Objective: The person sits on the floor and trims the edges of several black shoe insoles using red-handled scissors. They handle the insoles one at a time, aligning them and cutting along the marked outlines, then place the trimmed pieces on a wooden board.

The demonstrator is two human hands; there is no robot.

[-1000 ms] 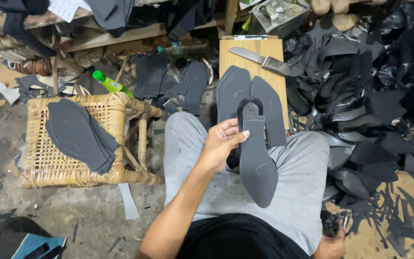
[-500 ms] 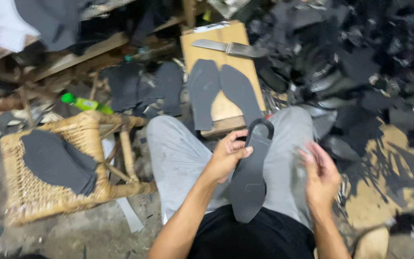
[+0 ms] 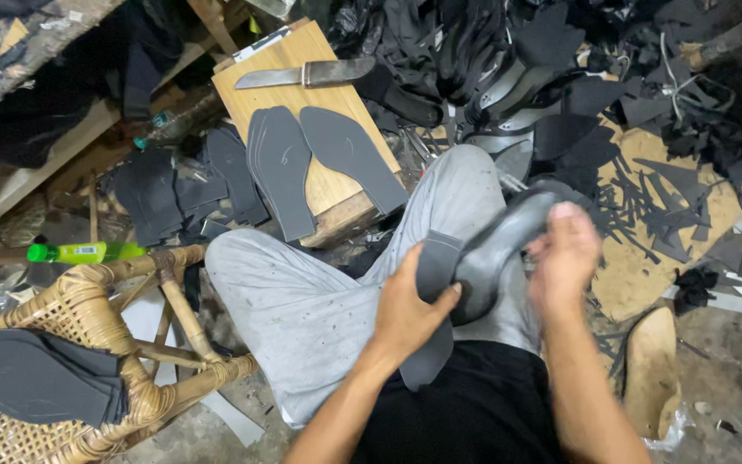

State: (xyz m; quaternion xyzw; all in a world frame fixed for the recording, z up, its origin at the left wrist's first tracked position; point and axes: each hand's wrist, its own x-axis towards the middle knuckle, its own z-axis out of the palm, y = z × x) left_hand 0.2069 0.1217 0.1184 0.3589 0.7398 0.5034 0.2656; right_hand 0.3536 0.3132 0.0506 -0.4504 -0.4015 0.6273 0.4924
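My left hand (image 3: 410, 309) grips a flat dark grey sole piece (image 3: 433, 296) over my lap. My right hand (image 3: 564, 258), blurred, closes on the far end of a dark curved shoe upper (image 3: 500, 245) that rests against that sole. Both hands sit above my grey trousers (image 3: 302, 292). Ahead of my knees a wooden board (image 3: 302, 94) carries two dark insoles (image 3: 315, 163) and a knife (image 3: 307, 75) near its far edge.
A wicker stool (image 3: 88, 326) at the left holds stacked dark soles (image 3: 40, 378), with a green bottle (image 3: 83, 252) behind it. Black offcuts and strips (image 3: 646, 189) litter the floor at the right. More dark sole pieces (image 3: 173, 193) lie left of the board.
My right hand came up from my side and took hold of the shoe piece. The sole has tilted and shifted right, and the view swung left and downward.
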